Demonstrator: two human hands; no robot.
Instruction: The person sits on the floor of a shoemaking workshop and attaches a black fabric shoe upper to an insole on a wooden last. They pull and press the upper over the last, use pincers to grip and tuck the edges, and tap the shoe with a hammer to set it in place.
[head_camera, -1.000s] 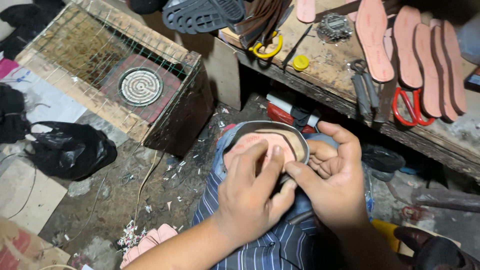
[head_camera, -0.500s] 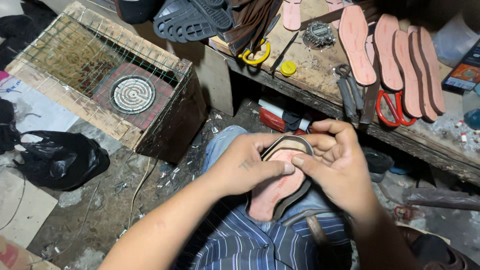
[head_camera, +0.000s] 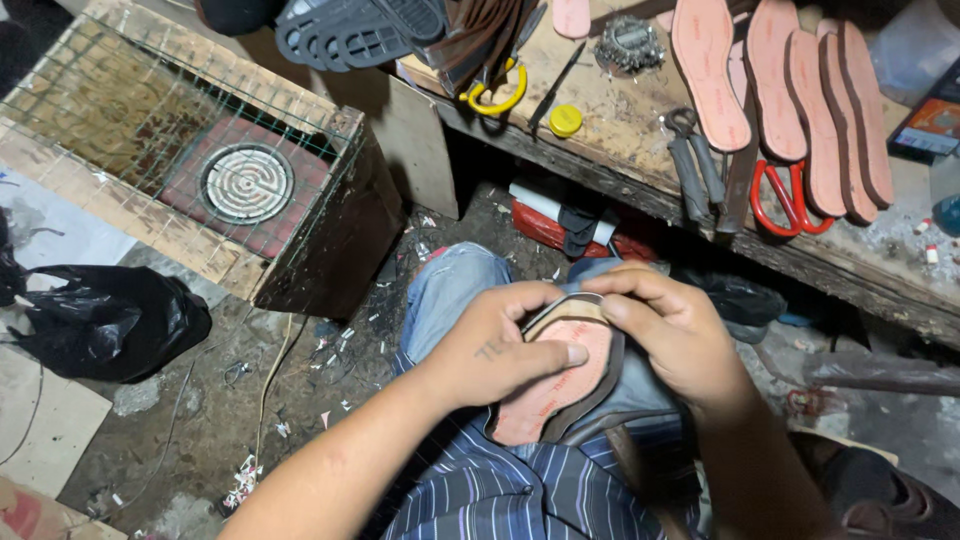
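over the lap, above blue jeans and a striped shirt, both hands work one shoe sole, a pink insole face edged with a dark rim, lying lengthwise with its toe end up. left hand: fingers closed over the upper left edge of the sole, thumb stretched flat across the pink face, so the sole is pressed and held. right hand: fingers curled round the toe and right rim, gripping it from the far side; the fingertips meet the left hand's near the top. upper right, a wooden workbench carries a row of pink insoles leaning side by side, red-handled scissors, pliers beside them, a small yellow lid, a wire brush and a yellow-handled tool next to dark moulded soles. upper left, a wooden box covered with wire mesh holds a round coil heater. lower left, a black plastic bag lies on the littered floor, well apart from the hands.
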